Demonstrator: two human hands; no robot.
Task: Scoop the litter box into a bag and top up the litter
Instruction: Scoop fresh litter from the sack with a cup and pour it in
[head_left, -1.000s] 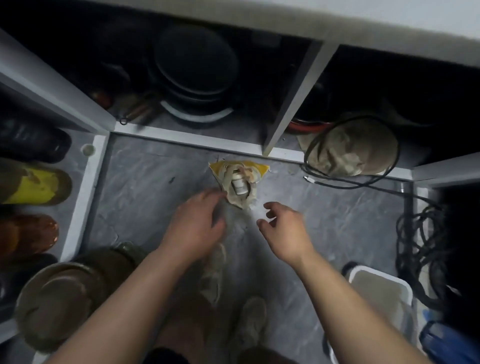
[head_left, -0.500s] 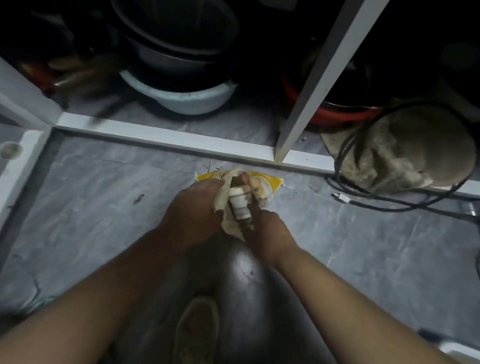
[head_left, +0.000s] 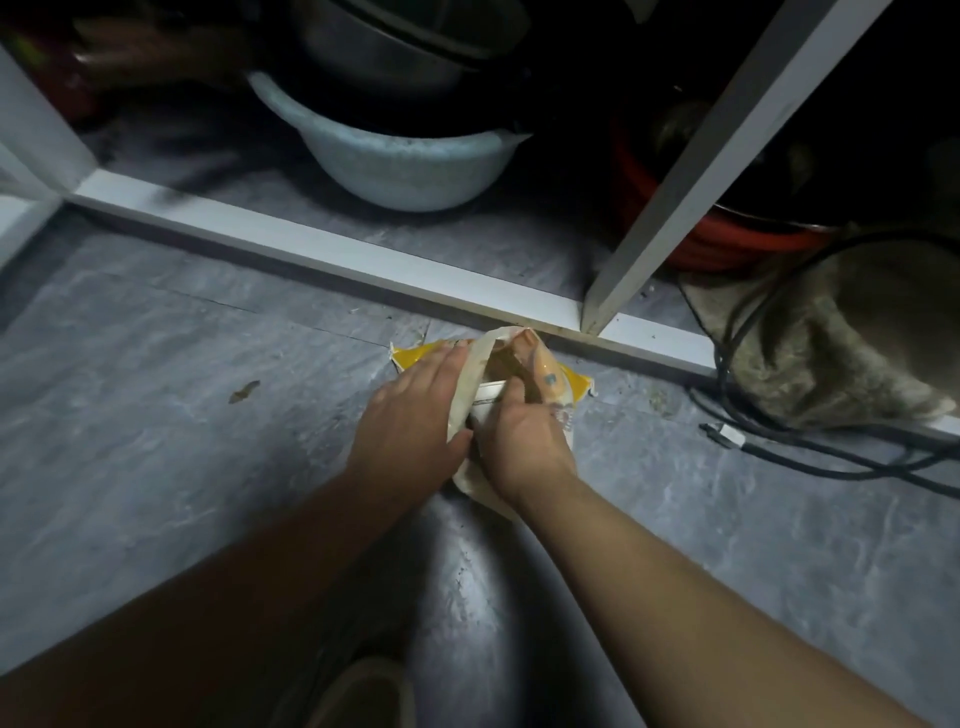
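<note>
- Bag (head_left: 566, 382), yellow and cream with print on it, lies on grey floor (head_left: 182, 415) just in front of white cabinet rail (head_left: 363, 262), near where the upright divider (head_left: 727, 156) meets the rail.
- My left hand (head_left: 410, 415) lies on the bag's left side, fingers fairly straight along the cream flap, thumb curled under its edge – looks like a light hold on the flap.
- My right hand (head_left: 519, 441) sits on the bag's lower right, fingers curled round a whitish folded part at the bag's middle; grip clenched on the bag.
- Handling guess: soft, crinkly, floppy film; looks light and part-empty, may slip or spill if tipped. Best taken at the folded top with the other hand under the body.
- Edges: rail and divider are right behind the bag, no room that way.
- Black cable (head_left: 831, 457) and a grey cloth (head_left: 841, 343) right of the bag, well apart; could snag.
- Pale basin (head_left: 405, 166) behind the rail, inside the cabinet.
- Open floor left of the bag and toward me; my shoe (head_left: 363, 696) is below.
</note>
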